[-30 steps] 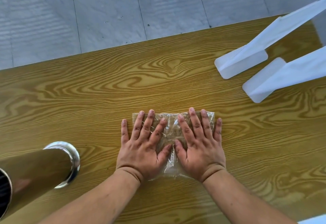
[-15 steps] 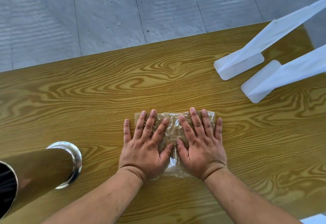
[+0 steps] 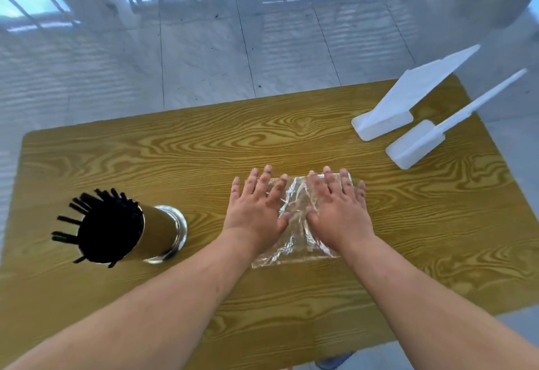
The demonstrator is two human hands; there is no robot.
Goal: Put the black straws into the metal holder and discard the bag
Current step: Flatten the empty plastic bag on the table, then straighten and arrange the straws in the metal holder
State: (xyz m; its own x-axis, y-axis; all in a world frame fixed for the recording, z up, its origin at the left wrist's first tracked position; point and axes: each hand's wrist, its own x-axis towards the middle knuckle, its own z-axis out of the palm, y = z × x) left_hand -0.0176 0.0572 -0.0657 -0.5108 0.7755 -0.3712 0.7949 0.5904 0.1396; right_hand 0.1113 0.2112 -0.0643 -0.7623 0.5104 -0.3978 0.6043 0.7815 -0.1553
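We've got both hands, left hand (image 3: 256, 209) and right hand (image 3: 339, 209), spread flat on the empty bag (image 3: 294, 223) mid-frame (black straws (image 3: 105, 223) fill the metal holder (image 3: 159, 231), lower left).

Black straws (image 3: 105, 223) fill the upright metal holder (image 3: 159, 231); the crinkled clear bag (image 3: 294, 223) lies flat.

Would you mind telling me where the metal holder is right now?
In the head view the metal holder, filled with black straws, stands on the wooden table to the left of the left hand.
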